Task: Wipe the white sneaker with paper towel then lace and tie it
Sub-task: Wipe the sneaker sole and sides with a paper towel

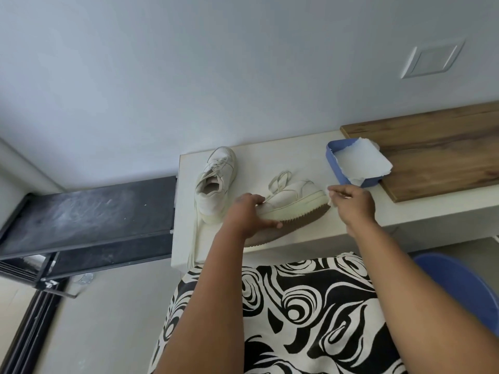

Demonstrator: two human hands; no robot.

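Note:
A white sneaker [293, 199] with a brown ridged sole lies tipped on its side near the front edge of the white table [272, 155], its toe pointing right. My left hand [249, 214] grips its heel end. My right hand [352, 202] presses a small piece of paper towel [330, 194] against the toe. Loose white laces [278, 180] stick up from the shoe's top.
A second white sneaker [216, 182] stands at the table's left, its lace hanging over the edge. A blue tray [336, 168] holding paper towel sheets [361, 161] sits beside a wooden board [432, 149]. A dark shelf [89, 211] lies left; a blue basin [464, 287] lower right.

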